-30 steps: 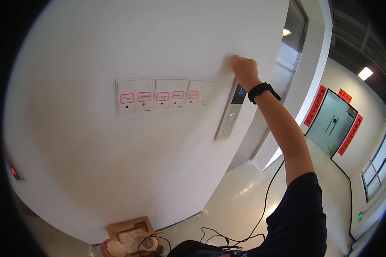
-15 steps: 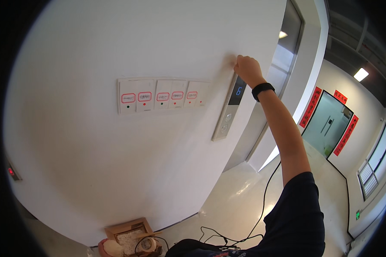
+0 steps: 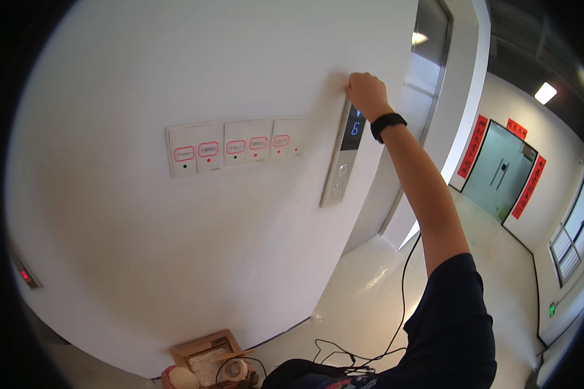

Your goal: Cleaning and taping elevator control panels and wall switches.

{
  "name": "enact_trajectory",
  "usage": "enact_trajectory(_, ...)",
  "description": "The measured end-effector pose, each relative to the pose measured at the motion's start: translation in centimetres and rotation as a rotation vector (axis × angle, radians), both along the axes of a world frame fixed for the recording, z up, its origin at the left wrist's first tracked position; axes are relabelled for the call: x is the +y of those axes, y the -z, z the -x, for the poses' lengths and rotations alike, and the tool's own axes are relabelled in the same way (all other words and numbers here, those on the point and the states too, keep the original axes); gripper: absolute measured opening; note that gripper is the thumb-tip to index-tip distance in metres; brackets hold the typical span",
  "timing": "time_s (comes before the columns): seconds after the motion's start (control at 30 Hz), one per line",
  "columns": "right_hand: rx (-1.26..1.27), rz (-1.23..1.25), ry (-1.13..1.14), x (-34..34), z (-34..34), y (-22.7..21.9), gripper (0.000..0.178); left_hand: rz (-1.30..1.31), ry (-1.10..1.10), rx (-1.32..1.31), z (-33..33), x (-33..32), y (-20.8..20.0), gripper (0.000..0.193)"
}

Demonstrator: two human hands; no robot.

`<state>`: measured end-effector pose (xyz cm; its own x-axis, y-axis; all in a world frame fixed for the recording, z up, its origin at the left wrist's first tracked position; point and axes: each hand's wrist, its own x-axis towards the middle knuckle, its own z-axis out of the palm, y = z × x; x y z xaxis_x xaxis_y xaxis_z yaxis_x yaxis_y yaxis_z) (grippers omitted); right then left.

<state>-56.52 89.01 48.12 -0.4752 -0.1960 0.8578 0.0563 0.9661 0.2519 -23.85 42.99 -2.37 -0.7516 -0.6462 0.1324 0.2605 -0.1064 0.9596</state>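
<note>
My right hand (image 3: 368, 93) is raised to the upper end of a narrow metal lift call panel (image 3: 337, 170) on the white wall. Its fingers are curled into a fist against the panel's top edge and hide that end. Whatever the fingers may hold is out of sight. A black band (image 3: 388, 126) circles my right wrist. Below the hand, the panel's dark display (image 3: 352, 141) glows with blue signs, and two round buttons (image 3: 341, 171) sit lower down. My left hand is outside the picture.
White switch plates (image 3: 243, 144) with red-outlined labels line the wall. Right of the panel stands a metal lift door (image 3: 423, 84). A cardboard box (image 3: 226, 338) with tape rolls (image 3: 234, 370) rests at the wall's foot. A black cable (image 3: 403, 292) trails over the floor.
The view has shifted slightly, with the panel and my right hand now a little higher and farther left. My fist stays at the panel's top. More of the display's blue signs show.
</note>
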Motion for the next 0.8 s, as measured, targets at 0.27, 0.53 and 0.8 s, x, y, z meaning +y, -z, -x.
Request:
enact_trajectory(0.27,-0.07,-0.124,0.109,-0.7,-0.4,-0.2,0.009,0.066,-0.039,-0.149,-0.1,1.2,-3.9,0.028)
enact_trajectory(0.53,0.043,0.091,-0.05,0.7,-0.7,-0.6,0.009,0.1,-0.044,-0.184,0.2,2.2,-5.5,0.028)
enact_trajectory(0.8,-0.141,0.991,-0.695,5.1,-0.9,-0.7,0.02,0.107,-0.041,-0.204,-0.3,3.4,-6.0,0.028)
